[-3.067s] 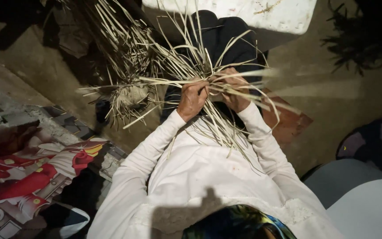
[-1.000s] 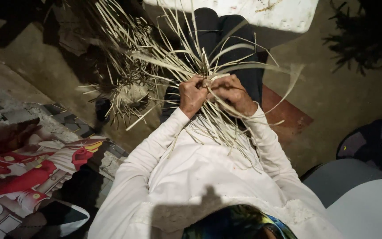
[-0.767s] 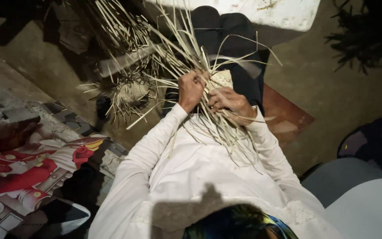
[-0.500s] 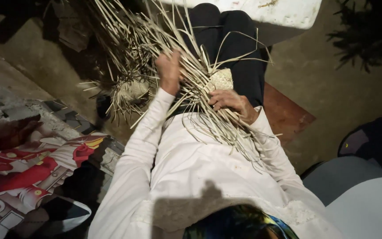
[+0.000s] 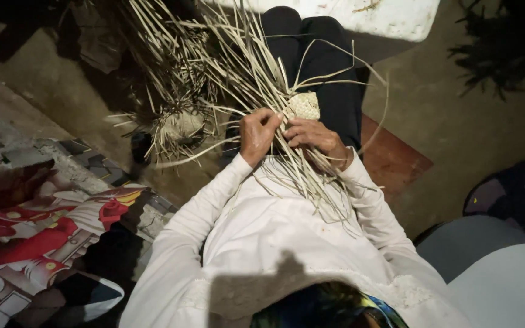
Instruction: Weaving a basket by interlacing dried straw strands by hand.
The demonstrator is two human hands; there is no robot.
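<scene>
A single camera looks almost straight down from above the person's head, near enough that the white sleeves (image 5: 214, 212) and shoulders fill the lower half of the view. It faces down along the dark trousers (image 5: 329, 61) toward the concrete floor (image 5: 457, 121) (the patterned cloth (image 5: 31, 231) edges the left). No second view is given.

home floor workplace: bare concrete floor (image 5: 469, 121), patterned mat (image 5: 25, 237).
</scene>
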